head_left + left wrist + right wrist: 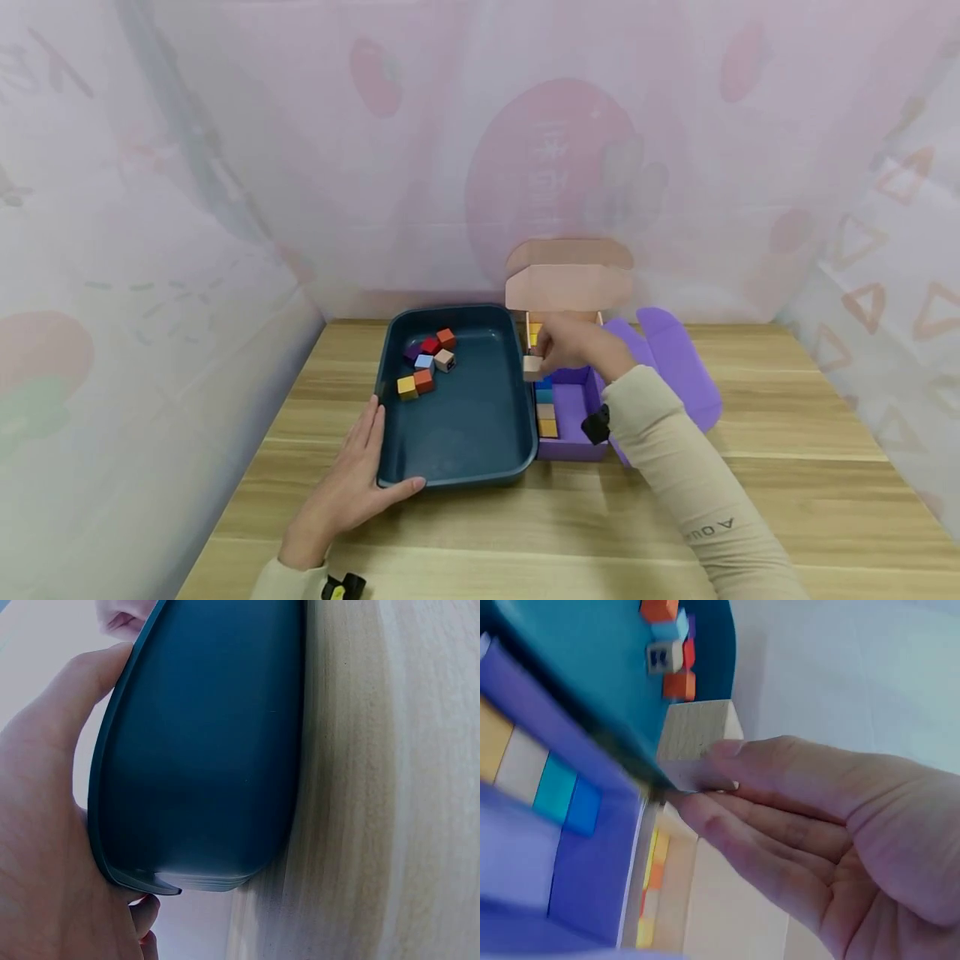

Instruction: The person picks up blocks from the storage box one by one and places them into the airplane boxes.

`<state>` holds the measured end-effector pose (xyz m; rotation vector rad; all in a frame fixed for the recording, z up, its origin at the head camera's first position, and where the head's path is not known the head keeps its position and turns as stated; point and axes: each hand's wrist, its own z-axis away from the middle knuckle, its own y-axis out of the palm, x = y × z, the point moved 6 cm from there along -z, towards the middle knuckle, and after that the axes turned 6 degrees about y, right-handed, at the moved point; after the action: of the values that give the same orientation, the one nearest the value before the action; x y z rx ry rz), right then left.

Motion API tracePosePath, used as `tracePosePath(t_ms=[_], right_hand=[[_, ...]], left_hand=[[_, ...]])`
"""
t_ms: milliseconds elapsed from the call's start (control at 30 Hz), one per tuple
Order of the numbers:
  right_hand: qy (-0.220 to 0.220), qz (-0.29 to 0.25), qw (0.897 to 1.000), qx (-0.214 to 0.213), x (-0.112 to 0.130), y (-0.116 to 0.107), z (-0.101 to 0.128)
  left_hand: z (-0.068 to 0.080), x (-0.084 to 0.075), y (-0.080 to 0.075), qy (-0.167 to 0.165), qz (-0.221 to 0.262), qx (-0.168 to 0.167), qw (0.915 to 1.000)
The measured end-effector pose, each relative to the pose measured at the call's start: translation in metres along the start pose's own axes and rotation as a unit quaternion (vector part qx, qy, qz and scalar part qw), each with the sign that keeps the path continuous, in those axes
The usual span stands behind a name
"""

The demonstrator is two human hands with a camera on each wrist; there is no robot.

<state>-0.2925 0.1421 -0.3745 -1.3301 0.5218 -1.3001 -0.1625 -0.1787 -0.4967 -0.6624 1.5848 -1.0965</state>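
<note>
Plainly wood-grain table, pale printed drapes, pinched wooden block in right hand, straight-fingered left hand against tray

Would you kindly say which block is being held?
The plain wood-coloured block pinched by the right hand; the other blocks lie in the tray, purple box or tan box.

R slv: beige, dk ltrs | L slv: beige | R cam: blk | L cam: blk/yel

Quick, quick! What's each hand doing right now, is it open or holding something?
Left hand: open, fingers and thumb resting against the corner of the dark blue tray.
Right hand: closed, pinching a wooden block.
</note>
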Motion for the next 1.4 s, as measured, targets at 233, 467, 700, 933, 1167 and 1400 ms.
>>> tracePosePath(t_ms=[233, 467, 700, 933, 1167, 1400], right_hand=[[0.068, 0.002, 0.998, 0.0, -0.036, 0.0, 0.002], [0.109, 0.007, 0.994, 0.023, -0.061, 0.016, -0.001], [0.127, 0.008, 0.991, 0.029, -0.074, 0.034, -0.005], [0.136, 0.013, 0.99, 0.026, -0.075, 0.048, -0.014], [0.143, 0.028, 0.989, 0.017, -0.072, 0.058, -0.018], [0.133, 0.04, 0.99, -0.019, -0.068, 0.062, -0.019]], left_hand=[[-0.001, 0.003, 0.002, -0.009, 0.002, 0.002, 1.0], [-0.001, 0.003, 0.006, -0.012, 0.005, 0.005, 0.9999], [-0.001, 0.003, 0.006, -0.007, 0.009, 0.001, 0.9999], [0.0, 0.004, 0.004, -0.004, 0.011, -0.002, 0.9999], [0.002, 0.006, 0.004, -0.007, 0.01, 0.003, 0.9999], [0.002, 0.006, 0.003, -0.009, 0.014, 0.003, 0.9999]])
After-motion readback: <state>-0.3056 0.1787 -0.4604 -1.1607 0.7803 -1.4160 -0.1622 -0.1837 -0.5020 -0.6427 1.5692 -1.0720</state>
